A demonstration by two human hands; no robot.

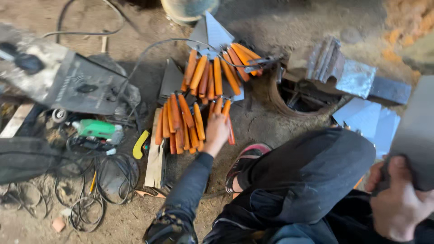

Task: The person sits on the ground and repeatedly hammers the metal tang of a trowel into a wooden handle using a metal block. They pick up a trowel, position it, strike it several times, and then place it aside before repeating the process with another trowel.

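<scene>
Orange-handled trowels point(199, 97) heaped on dirt floor, centre frame. Left hand point(217, 130) reaches in, fingers on the handles at the pile's lower right edge (grip not discernible). Right hand point(398, 201), lower right, clamps a grey metal sheet point(418, 131). Green power tool point(97, 129) and tangled cables point(97, 180) at left.

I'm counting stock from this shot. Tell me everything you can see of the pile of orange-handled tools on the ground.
The orange-handled tools lie on the dirt floor in two loose rows, handles side by side, mostly pointing toward the person. The handles look like orange-stained wood, long and rounded; grey triangular metal blades show at the far row. The left hand rests on the near row's right end. A dark cable crosses the far row.
</scene>
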